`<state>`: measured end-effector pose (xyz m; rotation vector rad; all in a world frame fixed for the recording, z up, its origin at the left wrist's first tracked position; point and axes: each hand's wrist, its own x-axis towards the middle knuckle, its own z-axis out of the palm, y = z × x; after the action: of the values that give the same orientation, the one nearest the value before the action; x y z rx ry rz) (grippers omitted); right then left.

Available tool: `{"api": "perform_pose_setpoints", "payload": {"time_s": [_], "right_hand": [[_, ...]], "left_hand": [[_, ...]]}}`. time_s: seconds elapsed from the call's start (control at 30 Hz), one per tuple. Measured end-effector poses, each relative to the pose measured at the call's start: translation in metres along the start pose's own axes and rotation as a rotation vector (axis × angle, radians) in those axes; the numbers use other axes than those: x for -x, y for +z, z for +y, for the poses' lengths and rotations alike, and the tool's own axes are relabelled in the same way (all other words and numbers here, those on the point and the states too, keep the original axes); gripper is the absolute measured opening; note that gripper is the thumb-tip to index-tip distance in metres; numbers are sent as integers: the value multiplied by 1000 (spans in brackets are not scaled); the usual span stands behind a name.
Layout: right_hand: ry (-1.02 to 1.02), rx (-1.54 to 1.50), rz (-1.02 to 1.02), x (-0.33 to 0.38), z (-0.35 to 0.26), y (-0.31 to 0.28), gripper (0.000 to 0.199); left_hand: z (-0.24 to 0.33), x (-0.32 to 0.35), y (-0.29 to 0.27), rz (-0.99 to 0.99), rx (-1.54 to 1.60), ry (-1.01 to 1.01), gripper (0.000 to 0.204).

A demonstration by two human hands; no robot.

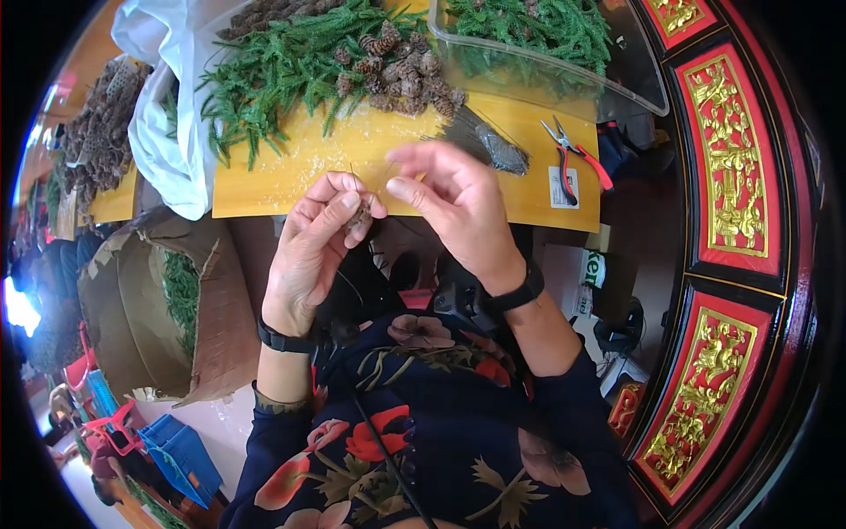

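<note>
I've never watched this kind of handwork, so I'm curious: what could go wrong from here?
The small brown piece in the left hand might slip and fall, as it is held close to the near edge of the table. The red-handled pliers, lying open at the right edge, could be knocked off.

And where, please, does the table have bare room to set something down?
On the table, front left, between greenery and edge; narrowly on the right, between wires and pliers. The back is crowded with greenery and cones.
</note>
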<state>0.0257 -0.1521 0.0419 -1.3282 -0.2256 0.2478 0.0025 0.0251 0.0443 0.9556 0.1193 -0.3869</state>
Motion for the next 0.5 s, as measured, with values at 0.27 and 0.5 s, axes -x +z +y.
{"api": "perform_pose_setpoints", "payload": {"time_s": [0.27,0.5], "right_hand": [[-410,633,8,-5,-6,-5,14],[-222,310,-10,-3,2,0,10]], "left_hand": [[-7,5,4,56,-258,50,9],[-6,8,1,-13,-174,28,11]]}}
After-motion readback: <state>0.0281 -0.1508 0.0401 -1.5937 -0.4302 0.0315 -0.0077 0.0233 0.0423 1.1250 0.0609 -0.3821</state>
